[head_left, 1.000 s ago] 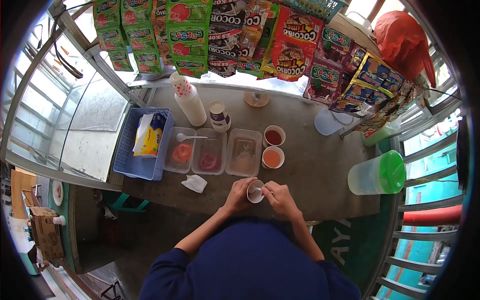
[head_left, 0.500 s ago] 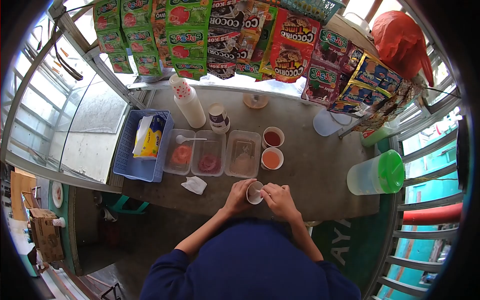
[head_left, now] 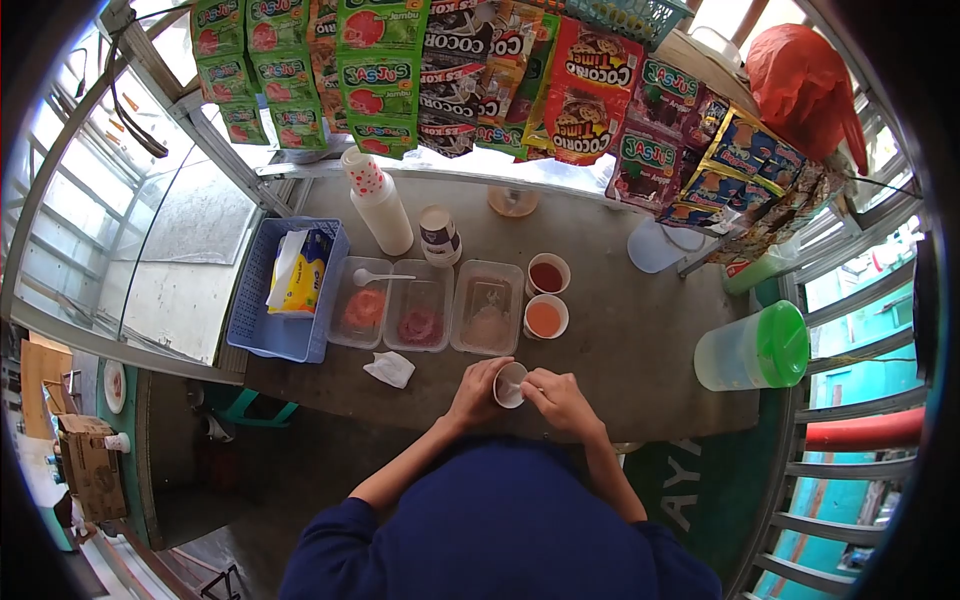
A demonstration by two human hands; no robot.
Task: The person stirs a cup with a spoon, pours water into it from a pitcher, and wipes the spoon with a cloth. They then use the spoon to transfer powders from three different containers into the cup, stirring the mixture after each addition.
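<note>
In the head view, the left hand point(head_left: 478, 393) is curled around the left side of a cup point(head_left: 509, 385) near the table's front edge, its fingers against the wall. The right hand point(head_left: 559, 400) is closed in a narrow pinch at the cup's right rim; a pale utensil point(head_left: 513, 389) shows inside the cup, its grip hidden by the fingers. So the cup sits between both hands, mouth up. Beyond it on the table point(head_left: 640, 350) stand an orange cup point(head_left: 543, 318) and a red cup point(head_left: 546, 275), side by side, with the powder tub point(head_left: 487, 309) just left of them.
</note>
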